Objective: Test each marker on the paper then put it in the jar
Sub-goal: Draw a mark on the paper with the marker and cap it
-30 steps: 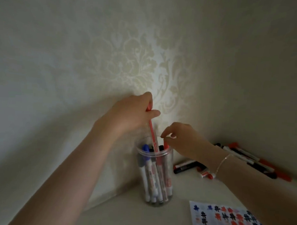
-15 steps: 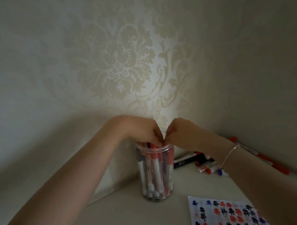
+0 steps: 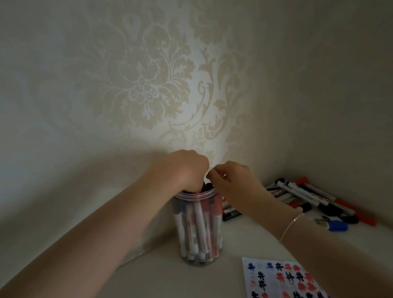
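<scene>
Clear jar (image 3: 197,227) (labels unreadable)

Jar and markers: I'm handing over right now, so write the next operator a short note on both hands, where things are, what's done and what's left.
Left hand: fingers curled down into the mouth of the jar, among the marker tops; whether it grips one is hidden.
Right hand: at the jar's rim, fingertips pinched together; what they hold, if anything, is unclear.
Jar: upright by the wall, packed with markers.
Paper: front right, covered with black, red and blue test marks.
Left to do: the loose markers lying in the back right corner are not yet in the jar.
</scene>
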Demonstrator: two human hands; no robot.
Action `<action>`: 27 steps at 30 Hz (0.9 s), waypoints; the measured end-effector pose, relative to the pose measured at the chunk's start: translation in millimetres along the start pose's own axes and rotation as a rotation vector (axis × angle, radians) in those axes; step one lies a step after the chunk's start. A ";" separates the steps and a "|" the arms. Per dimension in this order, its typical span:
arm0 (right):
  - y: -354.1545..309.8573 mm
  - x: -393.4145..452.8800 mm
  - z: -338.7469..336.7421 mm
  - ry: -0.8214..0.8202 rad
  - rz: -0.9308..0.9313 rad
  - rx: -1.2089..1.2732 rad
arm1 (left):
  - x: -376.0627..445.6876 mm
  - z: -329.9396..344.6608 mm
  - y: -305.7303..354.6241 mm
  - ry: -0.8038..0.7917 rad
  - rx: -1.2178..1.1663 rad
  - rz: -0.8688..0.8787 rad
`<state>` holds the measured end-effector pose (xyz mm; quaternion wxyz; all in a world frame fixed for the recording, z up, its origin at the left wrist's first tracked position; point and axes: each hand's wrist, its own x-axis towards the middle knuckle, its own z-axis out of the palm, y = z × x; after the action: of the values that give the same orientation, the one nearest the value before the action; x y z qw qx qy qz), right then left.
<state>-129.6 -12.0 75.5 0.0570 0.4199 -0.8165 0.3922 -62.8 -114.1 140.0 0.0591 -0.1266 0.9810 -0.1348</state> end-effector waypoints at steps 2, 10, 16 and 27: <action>1.8 -1.4 1.8 0.019 -0.026 0.004 | 1.2 -2.8 -0.3 -0.066 -0.066 0.033; 20.4 -0.5 -16.0 0.377 0.019 0.298 | 5.9 0.4 -16.8 -0.012 -0.265 0.035; 91.2 -10.0 -24.4 0.264 0.237 0.068 | 7.1 7.6 -13.0 0.126 -0.413 0.019; 138.4 -26.7 14.5 -0.144 0.044 -0.447 | 1.2 12.2 -7.3 -0.120 -0.411 0.096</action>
<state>-210.1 42.1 -27.7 0.0818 0.4059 -0.8938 0.1721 -60.4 -124.2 130.2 0.0967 -0.0968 0.9874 0.0790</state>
